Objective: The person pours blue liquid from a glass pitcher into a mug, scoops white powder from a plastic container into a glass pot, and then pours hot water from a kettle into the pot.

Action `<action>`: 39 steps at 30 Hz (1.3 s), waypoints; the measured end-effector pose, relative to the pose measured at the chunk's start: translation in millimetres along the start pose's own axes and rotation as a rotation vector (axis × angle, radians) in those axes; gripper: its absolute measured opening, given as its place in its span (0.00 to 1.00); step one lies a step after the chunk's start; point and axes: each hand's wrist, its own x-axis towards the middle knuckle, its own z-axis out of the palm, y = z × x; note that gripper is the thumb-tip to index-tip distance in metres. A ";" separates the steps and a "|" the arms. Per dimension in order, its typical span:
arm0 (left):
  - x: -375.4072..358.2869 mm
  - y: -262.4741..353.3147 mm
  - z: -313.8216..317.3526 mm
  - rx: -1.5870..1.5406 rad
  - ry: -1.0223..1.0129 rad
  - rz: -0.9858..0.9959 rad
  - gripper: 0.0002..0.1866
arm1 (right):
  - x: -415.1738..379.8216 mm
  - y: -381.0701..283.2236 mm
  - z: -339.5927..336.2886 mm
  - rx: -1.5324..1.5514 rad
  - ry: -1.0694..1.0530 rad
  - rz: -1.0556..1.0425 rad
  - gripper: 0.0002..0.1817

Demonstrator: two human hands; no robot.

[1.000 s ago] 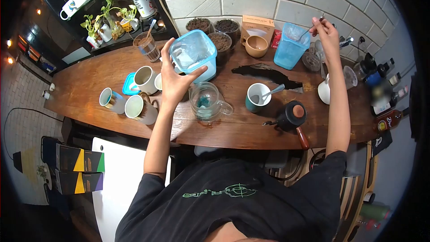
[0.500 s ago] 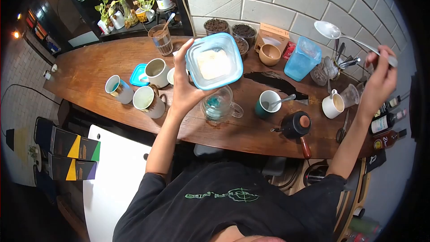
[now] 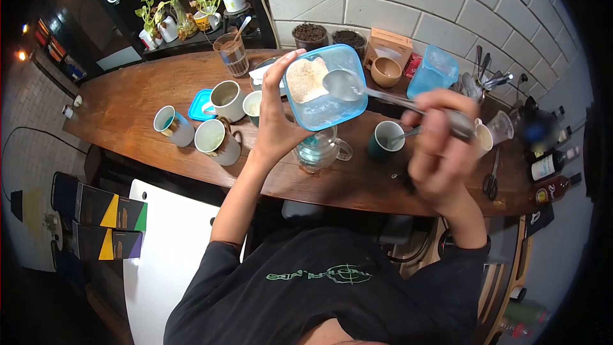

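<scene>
My left hand (image 3: pixel 274 124) is wrapped round a blue square plastic container (image 3: pixel 332 115), tilted so its inside faces me. Pale beige powder (image 3: pixel 306 78) lies against one side of it. My right hand (image 3: pixel 440 147), partly blurred, grips a large metal spoon (image 3: pixel 345 84) by the handle; its bowl overlaps the container's opening, right by the powder. Below the container stands a clear glass mug (image 3: pixel 317 154) with something teal inside, its upper part hidden. To its right is a dark green mug (image 3: pixel 381 147) holding another spoon, close to my right hand.
Several mugs, such as a white one (image 3: pixel 217 144), stand on the wooden counter (image 3: pixel 128 92) to the left. A glass of brown liquid (image 3: pixel 231 57), soil-filled cups (image 3: pixel 310 33), a small wooden cup (image 3: pixel 386 71) and a blue plastic container (image 3: pixel 434 70) line the back. Scissors (image 3: pixel 490 182) and bottles (image 3: pixel 543 167) are at right.
My right hand has swung left and down from the far right, bringing the spoon to the container. My left hand has moved slightly right and tipped the container, and the powder has shifted to one side.
</scene>
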 end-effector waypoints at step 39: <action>7.5 -26.2 4.2 0.033 -0.076 0.098 0.60 | -25.4 38.3 50.8 0.288 0.145 0.605 0.09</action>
